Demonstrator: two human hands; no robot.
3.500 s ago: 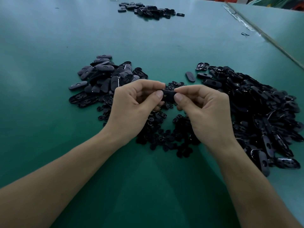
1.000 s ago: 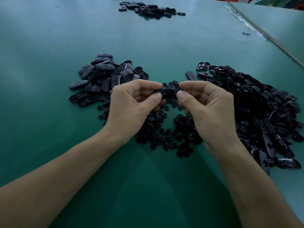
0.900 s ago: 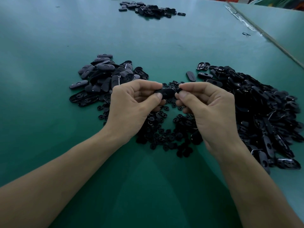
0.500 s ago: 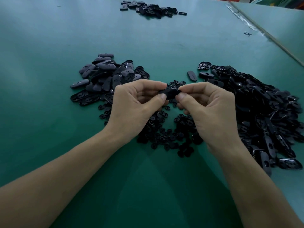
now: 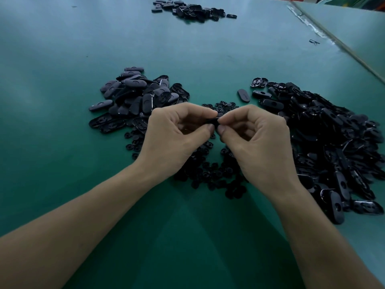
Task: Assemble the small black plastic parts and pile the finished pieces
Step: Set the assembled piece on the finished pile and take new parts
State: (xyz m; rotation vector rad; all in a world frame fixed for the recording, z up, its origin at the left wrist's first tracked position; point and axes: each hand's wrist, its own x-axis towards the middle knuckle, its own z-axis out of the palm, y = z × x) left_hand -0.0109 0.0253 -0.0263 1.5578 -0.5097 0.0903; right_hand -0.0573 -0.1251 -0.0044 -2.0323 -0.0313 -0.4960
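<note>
My left hand (image 5: 177, 136) and my right hand (image 5: 256, 140) meet fingertip to fingertip above the table's middle, both pinching one small black oval part (image 5: 215, 120) that is mostly hidden by the fingers. Under the hands lies a heap of small round black pieces (image 5: 210, 172). To the left sits a pile of oval black parts (image 5: 133, 97), many with the smooth side up. A bigger pile of oval shells (image 5: 333, 134) spreads on the right.
The green table (image 5: 62, 59) carries another small pile of black parts (image 5: 191, 9) at the far edge. One loose oval part (image 5: 243, 95) lies between the piles. A seam with a second green surface (image 5: 354, 28) runs along the far right.
The hands have closed in tighter on the held part, so less of it shows between the fingertips. The piles have not changed.
</note>
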